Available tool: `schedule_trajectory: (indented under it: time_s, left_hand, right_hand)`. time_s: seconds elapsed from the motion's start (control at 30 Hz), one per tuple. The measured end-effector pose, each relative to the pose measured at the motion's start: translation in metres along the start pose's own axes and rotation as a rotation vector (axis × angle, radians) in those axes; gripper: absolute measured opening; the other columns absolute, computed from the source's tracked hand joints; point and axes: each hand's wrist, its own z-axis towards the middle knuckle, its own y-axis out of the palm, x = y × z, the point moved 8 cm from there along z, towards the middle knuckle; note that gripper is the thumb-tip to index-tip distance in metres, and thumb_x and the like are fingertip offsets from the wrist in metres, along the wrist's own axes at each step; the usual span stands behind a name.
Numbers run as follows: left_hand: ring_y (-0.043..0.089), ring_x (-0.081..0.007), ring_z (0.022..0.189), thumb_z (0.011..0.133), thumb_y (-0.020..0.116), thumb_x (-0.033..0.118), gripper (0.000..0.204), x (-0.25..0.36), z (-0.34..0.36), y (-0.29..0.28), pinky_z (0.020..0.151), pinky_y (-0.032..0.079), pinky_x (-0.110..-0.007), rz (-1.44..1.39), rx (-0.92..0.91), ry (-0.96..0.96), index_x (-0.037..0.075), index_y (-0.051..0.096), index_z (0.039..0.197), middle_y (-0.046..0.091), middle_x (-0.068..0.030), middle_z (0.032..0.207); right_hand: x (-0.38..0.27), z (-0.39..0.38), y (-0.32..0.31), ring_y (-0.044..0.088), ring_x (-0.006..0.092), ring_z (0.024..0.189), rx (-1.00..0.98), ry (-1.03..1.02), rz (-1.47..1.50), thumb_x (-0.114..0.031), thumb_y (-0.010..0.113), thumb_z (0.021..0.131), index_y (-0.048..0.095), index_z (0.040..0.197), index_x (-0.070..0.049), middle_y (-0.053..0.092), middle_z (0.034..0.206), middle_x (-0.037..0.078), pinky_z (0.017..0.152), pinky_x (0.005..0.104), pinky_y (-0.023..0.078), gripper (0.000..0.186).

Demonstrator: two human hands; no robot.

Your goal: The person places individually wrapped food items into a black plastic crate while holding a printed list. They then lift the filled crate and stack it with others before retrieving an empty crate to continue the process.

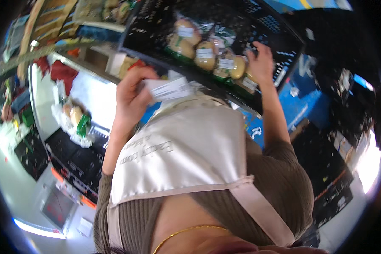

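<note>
Label (pixel 170 89): white slip, pinched in the left hand (pixel 131 95), grip clenched on it, held above the apron (pixel 186 148). Right hand (pixel 261 63): fingers spread on a wrapped bun (pixel 238 67) in the black crate (pixel 279 46); whether it grasped cannot be told. Best practice, by judgement: steady the pack flat, then press the label on squarely. Crate held several wrapped buns, most labelled. Surface (pixel 95 97), left: one clear bag (pixel 74 120) of rolls with a green item; black tray (pixel 72 158) below.
</note>
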Motion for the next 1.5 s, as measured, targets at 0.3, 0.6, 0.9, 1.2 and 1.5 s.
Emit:
schedule_trajectory:
  time_s: [0.3,0.6,0.9,1.2,1.5]
  left_hand:
    - [0.06,-0.0107,0.08,0.082,0.062,-0.004,0.016,0.021,0.008,0.021,0.072,0.048,-0.023,0.27,0.074,0.08,0.001,0.06,0.097,0.062,-0.0047,0.087]
    - [0.053,-0.0037,0.076,0.09,0.063,0.003,0.008,-0.032,-0.037,-0.042,0.068,0.043,-0.019,0.104,0.286,-0.123,0.002,0.061,0.097,0.059,0.003,0.084]
    - [0.052,-0.0039,0.077,0.092,0.064,0.01,0.011,-0.028,-0.047,-0.08,0.07,0.042,-0.018,0.058,0.303,-0.052,0.001,0.06,0.098,0.061,0.001,0.086]
    - [0.053,-0.0052,0.074,0.092,0.066,0.011,0.011,-0.016,-0.029,-0.054,0.068,0.044,-0.019,0.119,0.178,-0.059,0.002,0.061,0.097,0.064,-0.0018,0.084]
    - [0.056,-0.0062,0.078,0.09,0.068,0.01,0.013,-0.014,-0.006,-0.01,0.071,0.047,-0.02,-0.036,0.138,-0.071,0.002,0.061,0.098,0.065,-0.0033,0.086]
  right_hand:
    - [-0.219,-0.048,-0.011,0.058,0.0066,0.08,-0.694,-0.122,1.073,-0.003,0.07,0.081,0.063,0.096,-0.003,0.062,0.088,0.0,0.072,0.0236,0.048,0.017]
    - [-0.174,-0.018,0.01,0.057,0.0096,0.075,-0.313,0.008,1.035,-0.006,0.063,0.087,0.061,0.099,-0.001,0.061,0.081,0.003,0.069,0.025,0.046,0.013]
    - [-0.061,-0.052,0.006,0.06,0.0104,0.08,-0.184,0.102,0.672,0.003,0.059,0.085,0.053,0.114,-0.005,0.064,0.09,0.005,0.07,0.0247,0.048,0.03]
    - [0.054,-0.024,-0.088,0.06,0.0137,0.08,0.087,0.131,0.24,0.007,0.059,0.083,0.055,0.105,-0.006,0.061,0.089,0.006,0.071,0.0265,0.049,0.027]
    - [-0.008,0.066,-0.053,0.062,0.0344,0.101,-0.557,-0.228,-0.548,-0.016,0.048,0.089,0.06,0.112,-0.007,0.065,0.106,0.017,0.087,0.0436,0.049,0.027]
